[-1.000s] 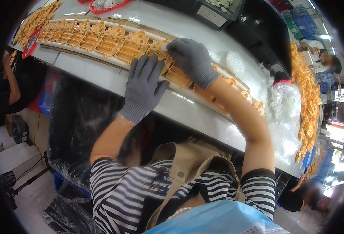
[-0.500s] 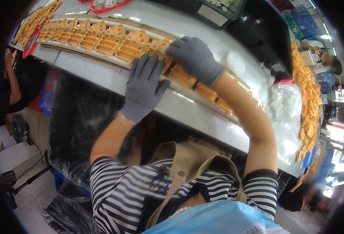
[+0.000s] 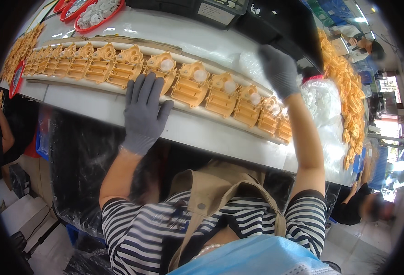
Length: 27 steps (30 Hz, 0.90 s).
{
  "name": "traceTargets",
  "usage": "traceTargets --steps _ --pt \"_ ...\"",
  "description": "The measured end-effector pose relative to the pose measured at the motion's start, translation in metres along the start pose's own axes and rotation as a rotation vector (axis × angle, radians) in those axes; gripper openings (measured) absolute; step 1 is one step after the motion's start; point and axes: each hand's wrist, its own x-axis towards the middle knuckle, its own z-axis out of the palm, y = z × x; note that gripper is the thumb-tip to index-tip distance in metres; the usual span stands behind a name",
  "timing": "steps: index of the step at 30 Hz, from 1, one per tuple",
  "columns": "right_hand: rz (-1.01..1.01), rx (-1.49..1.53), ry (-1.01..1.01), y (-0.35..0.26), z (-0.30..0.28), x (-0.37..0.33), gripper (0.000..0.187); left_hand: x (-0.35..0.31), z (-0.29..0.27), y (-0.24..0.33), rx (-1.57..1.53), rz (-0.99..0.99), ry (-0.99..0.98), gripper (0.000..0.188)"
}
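Note:
A long row of orange-yellow plastic housings [image 3: 190, 87] lies along a white rail. My left hand [image 3: 144, 112], in a grey glove, rests open at the row's near edge, its fingertips on one housing [image 3: 157, 79]. From that housing rightward, several carry a pale round disc [image 3: 167, 65]; those to its left show open round hollows. My right hand [image 3: 277, 68], gloved too, is raised beyond the right part of the row, near a clear plastic bag [image 3: 252, 64]. Motion smears its fingers, so whether it holds anything cannot be made out.
Red baskets [image 3: 99, 16] of white parts stand at the back left. Black bins [image 3: 220, 13] line the far side. Piles of orange housings [image 3: 346, 96] lie at the right and far left. A bulging clear bag of white pieces [image 3: 321, 101] sits right of my forearm. Other people work nearby.
My right hand has left the row and moved right and away, uncovering housings with discs. My left hand stays flat at the row. The whole view has shifted a little.

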Motion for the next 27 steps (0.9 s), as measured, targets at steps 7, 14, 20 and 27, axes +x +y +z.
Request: traceTargets --steps 7,14,20,27 --pt "0.307 -0.542 -0.183 0.107 0.030 -0.006 0.038 -0.001 -0.001 0.002 0.005 0.015 0.012 0.050" --pt "0.190 -0.495 -0.163 0.109 0.035 -0.014 0.026 0.000 0.001 0.001 0.003 0.010 -0.004 0.050" --pt "0.218 0.485 -0.292 0.053 -0.012 -0.022 0.009 0.001 -0.002 0.002 -0.001 0.004 -0.005 0.049" --pt "-0.295 -0.308 -0.214 0.029 -0.013 -0.020 0.010 0.001 0.002 0.002 -0.006 0.008 0.007 0.049"
